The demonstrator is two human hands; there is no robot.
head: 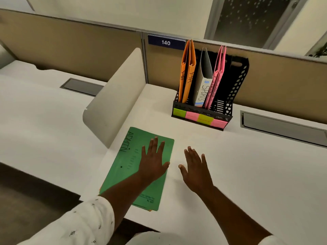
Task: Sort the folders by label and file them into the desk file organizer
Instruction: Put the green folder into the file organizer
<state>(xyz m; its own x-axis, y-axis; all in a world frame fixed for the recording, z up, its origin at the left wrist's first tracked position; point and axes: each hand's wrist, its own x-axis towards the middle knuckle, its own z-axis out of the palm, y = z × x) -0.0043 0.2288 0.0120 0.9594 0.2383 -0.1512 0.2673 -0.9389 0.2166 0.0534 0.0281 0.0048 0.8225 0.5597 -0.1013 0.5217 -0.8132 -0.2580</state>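
A green folder (129, 165) marked ADMIN lies flat on the white desk (247, 165), with an orange edge peeking out beneath it. My left hand (154, 160) rests flat on the folder, fingers straight and spread. Just right of the folder, my right hand (196, 167) is open over the bare desk, holding nothing. At the back stands a black mesh file organizer (235, 92) with coloured sticky labels (200, 118) along its front. It holds two orange folders (188, 73) marked HR, a grey SPORTS file (203, 89) and pink folders (216, 78). Its rightmost slot looks empty.
A curved beige divider panel (115, 98) rises left of the folder. A tan partition wall (88, 50) with a blue plate reading 140 (166, 42) runs behind the organizer. Grey cable hatches (283, 124) sit in the desk at right and at left (81, 86).
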